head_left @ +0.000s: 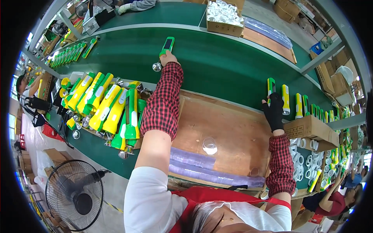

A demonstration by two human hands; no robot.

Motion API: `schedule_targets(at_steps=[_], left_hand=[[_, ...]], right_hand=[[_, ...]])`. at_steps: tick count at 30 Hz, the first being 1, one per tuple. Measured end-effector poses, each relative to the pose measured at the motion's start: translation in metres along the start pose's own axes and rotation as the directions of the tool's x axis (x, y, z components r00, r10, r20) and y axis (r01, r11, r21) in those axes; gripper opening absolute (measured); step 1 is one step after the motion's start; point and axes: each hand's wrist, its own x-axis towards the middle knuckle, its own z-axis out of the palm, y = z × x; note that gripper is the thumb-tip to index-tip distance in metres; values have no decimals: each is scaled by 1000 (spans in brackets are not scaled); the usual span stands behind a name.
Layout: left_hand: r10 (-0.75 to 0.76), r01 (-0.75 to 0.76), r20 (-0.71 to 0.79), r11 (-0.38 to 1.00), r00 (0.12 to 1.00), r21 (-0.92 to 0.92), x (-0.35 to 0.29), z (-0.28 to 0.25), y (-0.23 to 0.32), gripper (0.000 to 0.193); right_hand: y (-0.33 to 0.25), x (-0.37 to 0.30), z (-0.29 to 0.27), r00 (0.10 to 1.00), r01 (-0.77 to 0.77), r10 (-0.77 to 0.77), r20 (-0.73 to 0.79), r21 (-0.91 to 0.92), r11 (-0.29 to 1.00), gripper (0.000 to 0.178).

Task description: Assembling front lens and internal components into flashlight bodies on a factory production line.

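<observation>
Left hand [168, 58] stretched far out over the green conveyor belt [217, 62], arm nearly straight, checked sleeve pushed up past the elbow; fingers closed on the near end of a green flashlight [167, 45] lying on the belt. Silver reflector cup [157, 66] just left of that hand. Right hand [274, 112], black glove, reaches to the belt's near edge at right, fingers curled round a green flashlight body [271, 87]; yellow one [285, 99] just beside it. Wooden worktop [225, 128] between the arms. Pile of yellow-green flashlights [107, 108] at left.
</observation>
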Motion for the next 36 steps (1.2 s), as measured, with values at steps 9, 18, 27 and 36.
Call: schedule_targets(at_steps=[9, 18, 27, 36], left_hand=[[340, -83, 593, 905, 729, -417, -256, -13, 85, 46], [-127, 171, 964, 981, 233, 88, -414, -158, 65, 44], [-442, 318, 896, 856, 38, 409, -459, -233, 11, 49], [-513, 330, 857, 819, 54, 469, -467, -262, -4, 31]], right_hand=[[-100, 1, -61, 995, -74, 97, -10, 567, 820, 24], [-152, -59, -111, 895, -394, -75, 439, 859, 327, 32], [-159, -191, -148, 902, -131, -240, 359, 757, 641, 38], [-137, -212, -132, 933, -138, -133, 334, 674, 726, 30]])
